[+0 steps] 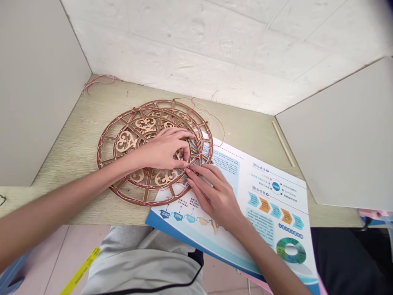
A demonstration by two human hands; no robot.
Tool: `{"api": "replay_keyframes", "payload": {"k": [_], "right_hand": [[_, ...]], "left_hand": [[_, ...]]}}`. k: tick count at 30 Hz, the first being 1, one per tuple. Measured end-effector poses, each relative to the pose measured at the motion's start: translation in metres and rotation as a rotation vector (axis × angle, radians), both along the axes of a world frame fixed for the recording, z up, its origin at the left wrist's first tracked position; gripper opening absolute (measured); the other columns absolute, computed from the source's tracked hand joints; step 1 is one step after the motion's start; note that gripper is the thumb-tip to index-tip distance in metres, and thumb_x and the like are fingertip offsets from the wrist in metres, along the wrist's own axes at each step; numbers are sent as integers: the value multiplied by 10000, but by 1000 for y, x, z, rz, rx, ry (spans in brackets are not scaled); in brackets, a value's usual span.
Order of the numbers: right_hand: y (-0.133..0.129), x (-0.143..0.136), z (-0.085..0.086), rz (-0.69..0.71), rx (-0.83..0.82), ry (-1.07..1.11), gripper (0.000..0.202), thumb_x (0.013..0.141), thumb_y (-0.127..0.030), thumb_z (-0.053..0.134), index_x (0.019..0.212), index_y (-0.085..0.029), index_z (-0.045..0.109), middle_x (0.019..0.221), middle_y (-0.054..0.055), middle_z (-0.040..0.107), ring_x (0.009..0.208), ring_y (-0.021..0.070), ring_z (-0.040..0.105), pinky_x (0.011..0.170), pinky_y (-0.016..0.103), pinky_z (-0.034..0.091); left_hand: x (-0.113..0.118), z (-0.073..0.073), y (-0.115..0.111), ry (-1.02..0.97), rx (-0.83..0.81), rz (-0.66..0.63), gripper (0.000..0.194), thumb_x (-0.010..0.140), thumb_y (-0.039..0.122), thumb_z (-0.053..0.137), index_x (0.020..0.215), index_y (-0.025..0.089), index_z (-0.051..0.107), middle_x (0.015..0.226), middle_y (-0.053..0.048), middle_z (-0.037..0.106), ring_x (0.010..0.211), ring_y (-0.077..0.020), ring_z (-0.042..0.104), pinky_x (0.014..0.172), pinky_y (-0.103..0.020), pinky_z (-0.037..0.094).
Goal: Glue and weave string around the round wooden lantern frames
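Two round brown openwork frames with scroll patterns overlap on the table, with red and white wires running along their rings. My left hand lies over the upper frame, its thumb and index finger pinched at the inner ring's right side. Fingertips of my right hand meet them there, closed around the same spot of ring and wire. The tiny part between the fingertips is too small to make out. Under the frames' right side is a printed blue and white sheet.
Loose thin wires trail behind the frames, and another wire bundle lies at the back left corner. A thin strip rests at the right. White panels flank the wooden table, with a wall behind.
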State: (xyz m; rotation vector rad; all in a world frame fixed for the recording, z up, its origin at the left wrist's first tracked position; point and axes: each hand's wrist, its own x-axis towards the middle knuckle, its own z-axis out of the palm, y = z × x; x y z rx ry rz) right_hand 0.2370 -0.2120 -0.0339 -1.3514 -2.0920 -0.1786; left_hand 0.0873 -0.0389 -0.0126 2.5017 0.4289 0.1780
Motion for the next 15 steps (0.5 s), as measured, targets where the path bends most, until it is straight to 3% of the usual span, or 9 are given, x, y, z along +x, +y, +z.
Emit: {"api": "replay_keyframes", "payload": {"k": [10, 15], "right_hand": [[1, -1, 0, -3, -24, 27, 309, 950, -49, 604, 1239, -132, 676, 1085, 154, 739, 1016, 270, 653, 842, 463, 627], [1, 0, -1, 0, -20, -4, 279, 935, -35, 621, 1200, -95, 684, 1082, 174, 733, 1017, 279, 647, 850, 464, 620]], "left_hand": [[1, 1, -1, 20, -1, 6, 101, 839, 335, 732, 868, 238, 739, 1583, -66, 481, 1520, -313, 331, 1245, -542, 223], [0, 2, -1, 19, -4, 5, 108, 847, 341, 727, 861, 234, 734, 1584, -67, 478, 1518, -306, 338, 1254, -537, 203]]}}
